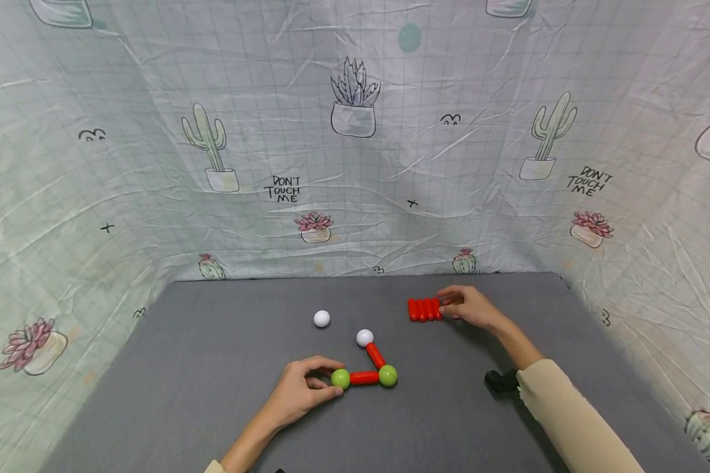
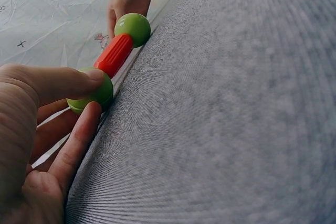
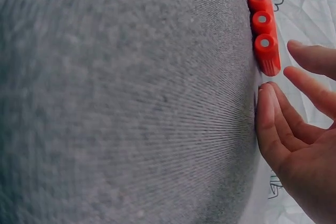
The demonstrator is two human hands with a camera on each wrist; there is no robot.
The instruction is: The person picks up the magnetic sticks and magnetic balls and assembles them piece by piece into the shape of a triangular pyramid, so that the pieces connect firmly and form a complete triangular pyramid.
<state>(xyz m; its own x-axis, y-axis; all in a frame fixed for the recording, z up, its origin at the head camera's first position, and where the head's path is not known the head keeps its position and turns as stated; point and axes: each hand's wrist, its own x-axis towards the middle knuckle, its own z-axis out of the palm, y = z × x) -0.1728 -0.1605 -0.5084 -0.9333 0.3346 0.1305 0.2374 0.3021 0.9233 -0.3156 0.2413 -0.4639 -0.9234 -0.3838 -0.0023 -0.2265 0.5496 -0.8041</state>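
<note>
In the head view my left hand point(image 1: 298, 391) pinches a green ball point(image 1: 340, 379) between thumb and fingers. A red magnetic rod point(image 1: 364, 378) joins that ball to a second green ball point(image 1: 388, 376). From there another red rod point(image 1: 375, 356) runs up to a white ball point(image 1: 365, 338). The left wrist view shows the thumb and a finger on the held green ball point(image 2: 94, 93). My right hand point(image 1: 472, 307) hovers at the right end of a row of several red rods point(image 1: 425, 309). In the right wrist view its loosely bent fingers are apart from the rods point(image 3: 264, 45), holding nothing.
A loose white ball point(image 1: 322, 318) lies on the grey table point(image 1: 231, 341), behind the joined pieces. A black device point(image 1: 501, 381) sits at the right wrist. A cloth point(image 1: 355, 177) printed with cacti surrounds the table at the back and sides.
</note>
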